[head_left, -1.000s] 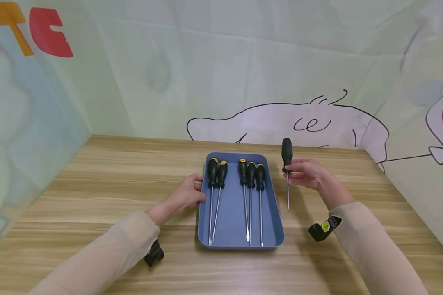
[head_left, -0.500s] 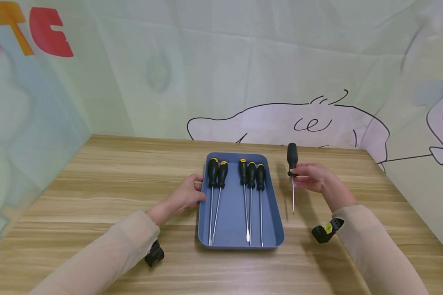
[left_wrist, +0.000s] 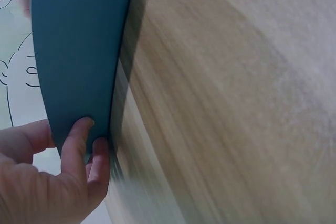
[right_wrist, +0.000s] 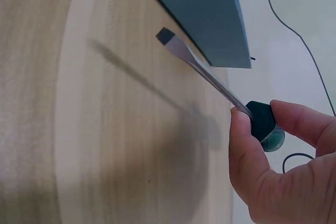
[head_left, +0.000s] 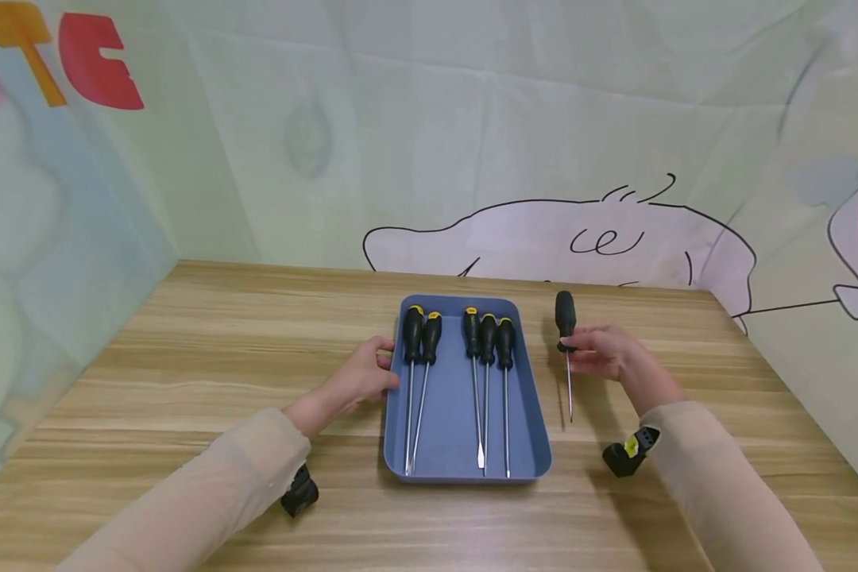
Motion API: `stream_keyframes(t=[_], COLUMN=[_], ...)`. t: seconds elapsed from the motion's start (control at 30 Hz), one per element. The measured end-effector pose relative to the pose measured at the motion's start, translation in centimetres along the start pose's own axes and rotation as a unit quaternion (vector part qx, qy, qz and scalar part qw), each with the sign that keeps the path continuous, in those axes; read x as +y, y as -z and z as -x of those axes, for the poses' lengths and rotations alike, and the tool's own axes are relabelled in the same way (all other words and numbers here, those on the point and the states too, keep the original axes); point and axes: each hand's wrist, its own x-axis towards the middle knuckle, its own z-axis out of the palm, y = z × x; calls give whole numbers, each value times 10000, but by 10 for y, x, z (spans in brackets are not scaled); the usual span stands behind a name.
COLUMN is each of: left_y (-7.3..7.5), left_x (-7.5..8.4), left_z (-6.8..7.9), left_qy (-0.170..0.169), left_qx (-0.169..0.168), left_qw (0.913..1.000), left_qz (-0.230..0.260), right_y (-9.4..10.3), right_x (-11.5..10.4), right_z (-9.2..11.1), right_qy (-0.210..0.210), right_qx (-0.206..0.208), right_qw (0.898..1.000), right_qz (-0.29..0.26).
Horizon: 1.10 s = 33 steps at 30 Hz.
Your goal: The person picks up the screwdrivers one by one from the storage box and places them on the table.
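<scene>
My right hand (head_left: 600, 352) pinches a flathead screwdriver (head_left: 566, 318) by the lower end of its black handle, to the right of the blue tray (head_left: 443, 429). The handle points up, and the blade with its dark flat tip (right_wrist: 166, 35) points down over the table. Its shadow shows beside it on the wood. My left hand (head_left: 363, 372) grips the tray's left side, with fingertips (left_wrist: 84, 124) against the outer wall and another finger at the rim. Inside the tray lie two screwdrivers (head_left: 412, 338) on the left and three screwdrivers (head_left: 488, 342) toward the right, yellow-capped handles at the far end.
The wooden table (head_left: 222, 342) runs back to a pale printed cloth backdrop (head_left: 415, 143), which also rises at both sides. Black wrist cameras (head_left: 624, 457) hang under the sleeves.
Over the last second my right hand has moved the screwdriver slightly right, away from the tray, and lower toward the table. The left hand and the tray have stayed in place.
</scene>
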Motion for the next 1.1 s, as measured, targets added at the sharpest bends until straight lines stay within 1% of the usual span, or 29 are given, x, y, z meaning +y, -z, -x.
stream_keyframes(t=[0.23,0.6,0.77,0.87,1.1], left_y=[0,0,0,-1,-2], left_x=[-1,0,-1,-1,-1], left_z=[-1,-1,-1,-1,-1], left_qy=[11,-12,-29,2,-3], left_qx=[21,-11,4,37,-5], left_qw=[10000,10000,9999,9999,9998], left_qz=[-28,31,127,136,177], right_y=[-2,-6,-8,-10,-13], right_x=[6,11,12,12,13], right_z=[-4,-11,-13,-13,-13], right_qy=[-60,-60,-29,-17,46], right_qx=[184,277,324,421,681], right_qw=[9996,9949,9922,9906,9867], right_qz=[210,968,1203,1304,1473])
